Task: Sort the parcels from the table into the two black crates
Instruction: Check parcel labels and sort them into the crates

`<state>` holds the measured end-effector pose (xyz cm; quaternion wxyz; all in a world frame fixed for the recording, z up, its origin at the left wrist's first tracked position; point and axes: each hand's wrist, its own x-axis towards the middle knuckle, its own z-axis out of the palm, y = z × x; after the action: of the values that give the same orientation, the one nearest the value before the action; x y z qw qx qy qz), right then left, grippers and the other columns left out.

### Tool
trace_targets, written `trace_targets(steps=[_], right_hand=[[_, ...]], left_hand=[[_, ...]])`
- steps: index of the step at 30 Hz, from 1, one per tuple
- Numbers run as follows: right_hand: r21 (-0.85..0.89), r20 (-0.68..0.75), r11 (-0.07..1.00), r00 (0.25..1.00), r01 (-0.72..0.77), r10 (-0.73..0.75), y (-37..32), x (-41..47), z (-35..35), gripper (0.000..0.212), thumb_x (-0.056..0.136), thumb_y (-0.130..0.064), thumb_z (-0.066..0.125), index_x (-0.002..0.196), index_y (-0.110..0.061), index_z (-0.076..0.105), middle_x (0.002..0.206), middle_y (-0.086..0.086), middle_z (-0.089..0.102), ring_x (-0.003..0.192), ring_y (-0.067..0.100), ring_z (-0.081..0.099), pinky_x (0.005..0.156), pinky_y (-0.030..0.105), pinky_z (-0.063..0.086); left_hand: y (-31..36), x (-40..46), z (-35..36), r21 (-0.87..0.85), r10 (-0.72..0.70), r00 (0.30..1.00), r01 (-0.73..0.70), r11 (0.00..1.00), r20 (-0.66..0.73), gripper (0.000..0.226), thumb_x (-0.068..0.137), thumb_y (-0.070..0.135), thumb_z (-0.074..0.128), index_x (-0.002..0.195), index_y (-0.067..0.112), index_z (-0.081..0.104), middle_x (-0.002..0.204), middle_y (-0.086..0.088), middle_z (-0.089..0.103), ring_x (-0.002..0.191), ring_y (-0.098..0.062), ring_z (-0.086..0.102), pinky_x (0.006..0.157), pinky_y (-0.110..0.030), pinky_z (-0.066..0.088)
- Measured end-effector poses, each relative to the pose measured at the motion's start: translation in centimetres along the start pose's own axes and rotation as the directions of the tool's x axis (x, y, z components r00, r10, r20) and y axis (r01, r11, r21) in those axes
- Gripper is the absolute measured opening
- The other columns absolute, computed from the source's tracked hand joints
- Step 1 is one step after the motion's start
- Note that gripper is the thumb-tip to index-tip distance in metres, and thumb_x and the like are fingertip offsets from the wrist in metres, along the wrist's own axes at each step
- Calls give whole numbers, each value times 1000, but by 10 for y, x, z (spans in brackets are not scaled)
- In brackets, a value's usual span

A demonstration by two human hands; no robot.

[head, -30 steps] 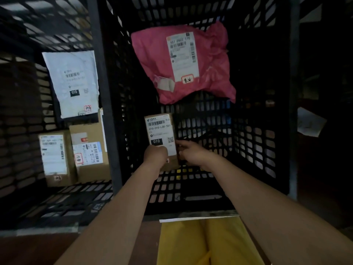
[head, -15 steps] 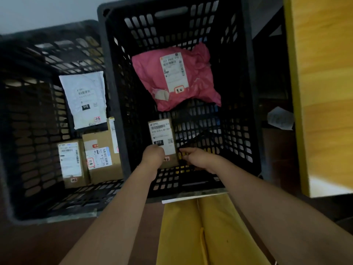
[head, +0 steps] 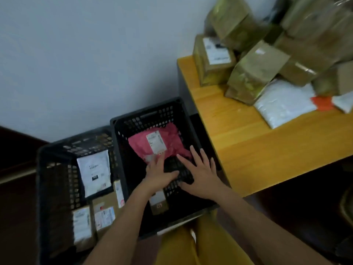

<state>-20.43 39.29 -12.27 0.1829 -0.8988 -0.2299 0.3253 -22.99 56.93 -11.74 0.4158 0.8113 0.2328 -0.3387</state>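
I see both hands over the right crate (head: 122, 131), fingers spread and holding nothing: left hand (head: 159, 174), right hand (head: 200, 172). Small brown box (head: 159, 202) lies on that crate's floor under the left wrist, apart from both hands. Pink bag (head: 152, 144) sits at the far end of the same crate. Left crate (head: 47, 188) holds a white mailer (head: 94, 173) and two brown boxes (head: 95, 215). More parcels (head: 257, 73) piled on the wooden table (head: 257, 150), blurred.
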Motion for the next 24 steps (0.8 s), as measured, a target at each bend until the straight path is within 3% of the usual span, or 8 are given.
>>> trace_targets(steps=[4, 11, 16, 21, 24], right_hand=[[-158, -180, 985, 982, -75, 46, 16, -22, -46, 84, 91, -58, 51, 151, -52, -8, 154, -4, -42, 141, 28, -38, 114, 60, -16], [-130, -369, 956, 908, -264, 201, 87, -37, -141, 87, 91, -52, 55, 153, -47, -5, 157, 0, -35, 146, 33, -27, 117, 62, -3], [-128, -385, 955, 901, -269, 202, 147, -35, -207, 85, 94, -42, 58, 154, -44, -3, 159, 3, -32, 147, 37, -23, 117, 63, 1], [-98, -379, 970, 910, -221, 169, 203, -32, -251, 85, 95, -39, 57, 154, -45, -5, 158, 2, -33, 148, 36, -21, 118, 61, 3], [-79, -319, 978, 934, -194, 160, 229, -28, -269, 83, 96, -39, 56, 153, -46, -4, 158, 1, -32, 148, 36, -19, 118, 60, 3]], left_hand=[[62, -6, -6, 306, 136, 987, -102, 946, -91, 92, 90, 56, 57, 155, 36, -5, 162, -1, -20, 149, -31, -14, 121, -50, 3], [161, 4, 13, 414, 284, 943, -190, 890, -177, 94, 88, 55, 59, 155, 33, -4, 162, -1, -20, 149, -32, -13, 120, -49, 3], [243, 25, 36, 355, 310, 905, -198, 914, -293, 107, 85, 53, 65, 154, 29, -12, 162, -4, -16, 149, -32, -8, 121, -49, 7], [315, 56, 66, 402, 395, 795, -211, 891, -460, 126, 72, 50, 80, 153, 29, -14, 160, -9, -18, 149, -36, -6, 120, -52, 12], [339, 68, 78, 411, 344, 797, -133, 902, -497, 123, 71, 56, 78, 154, 33, -10, 160, -8, -22, 147, -42, -6, 119, -55, 12]])
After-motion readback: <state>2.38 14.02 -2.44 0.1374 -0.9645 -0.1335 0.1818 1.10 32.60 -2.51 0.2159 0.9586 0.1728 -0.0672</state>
